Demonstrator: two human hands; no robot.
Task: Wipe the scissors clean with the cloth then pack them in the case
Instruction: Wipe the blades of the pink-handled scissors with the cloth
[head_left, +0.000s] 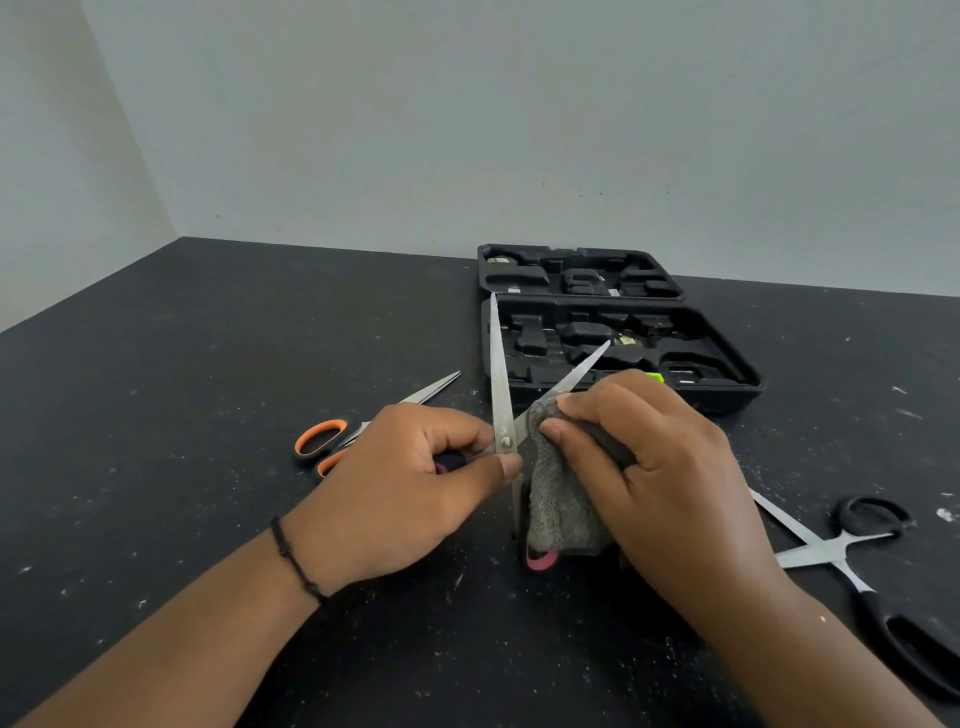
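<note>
My left hand (415, 478) grips a pair of scissors (501, 384) near the pivot, blades spread apart and pointing away from me; a pink-trimmed handle shows below. My right hand (654, 467) pinches a grey cloth (563, 512) around the lower part of the right blade. The black case (727, 364) lies open behind the hands, its moulded trays facing up. Orange-handled scissors (322, 436) lie on the table to the left, partly hidden by my left hand. Black-handled scissors (852, 545) lie open at the right.
The black table (156, 415) is speckled with white flecks. A pale wall rises right behind the case. A small green item (655, 377) peeks out at the case's front edge, above my right hand.
</note>
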